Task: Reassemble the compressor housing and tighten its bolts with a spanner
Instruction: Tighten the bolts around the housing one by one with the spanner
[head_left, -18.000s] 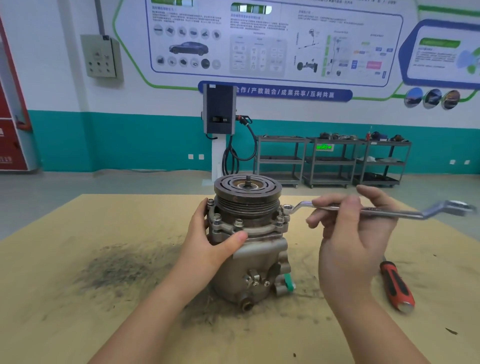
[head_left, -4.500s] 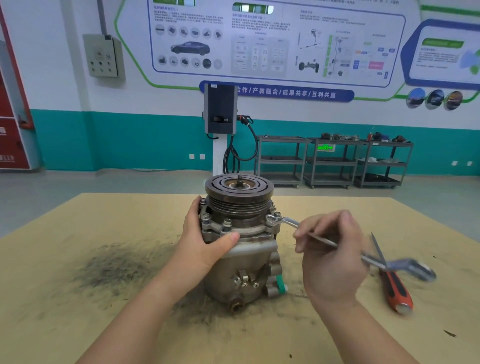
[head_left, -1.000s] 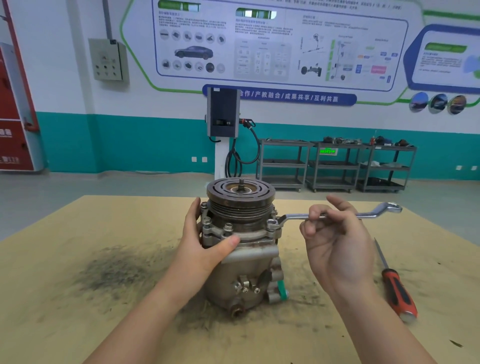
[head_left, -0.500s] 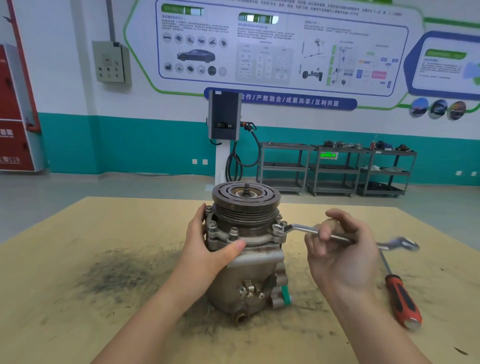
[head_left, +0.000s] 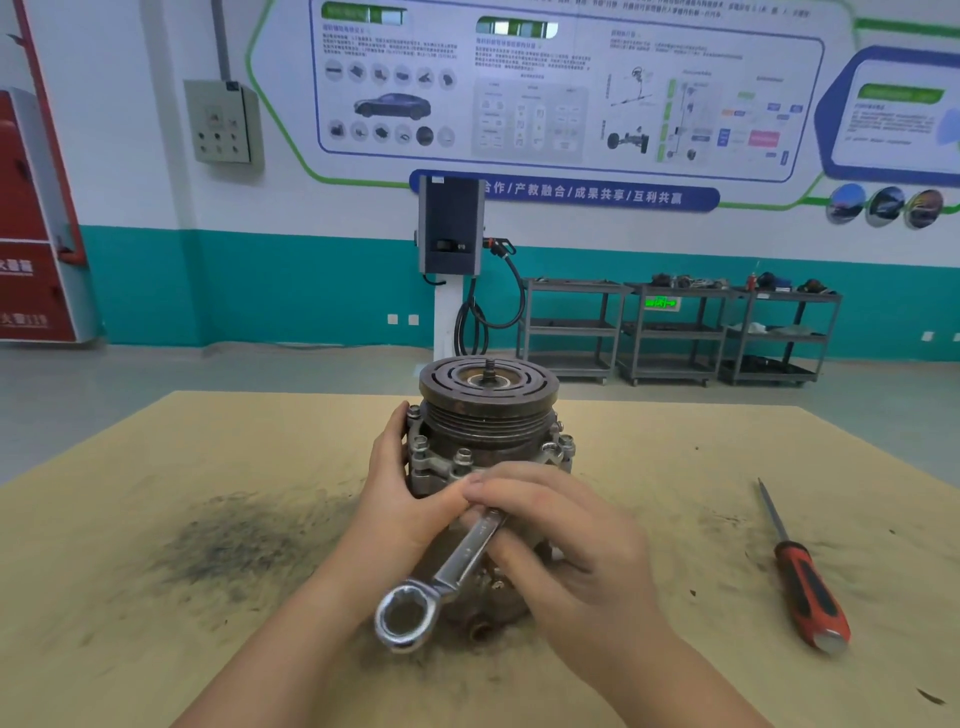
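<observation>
- Right hand (head_left: 566, 545): fingers curled round the shank of the spanner (head_left: 447, 569), in front of the compressor (head_left: 488, 441); the far end of the tool is hidden under the fingers, so whether it sits on a bolt cannot be told.
- Spanner: bright metal, ring end free and pointing toward the viewer, down and left of the compressor's front face.
- Left hand (head_left: 405, 499): wrapped round the compressor's left flank, thumb across the front, just touching the right hand's fingertips.
- Compressor: upright on the table (head_left: 156, 519), grooved pulley uppermost (small threaded shaft at its centre); flange bolts (head_left: 462, 457) stand round the housing below the pulley.
- Table: tan surface; dark sooty smear (head_left: 234, 545) left of the compressor.
- Screwdriver (head_left: 802, 582): red-and-black handle, lying flat well to the right of the compressor, blade pointing away from the viewer.
- Shelving carts (head_left: 675, 332): grey, against the teal wall behind the compressor.
</observation>
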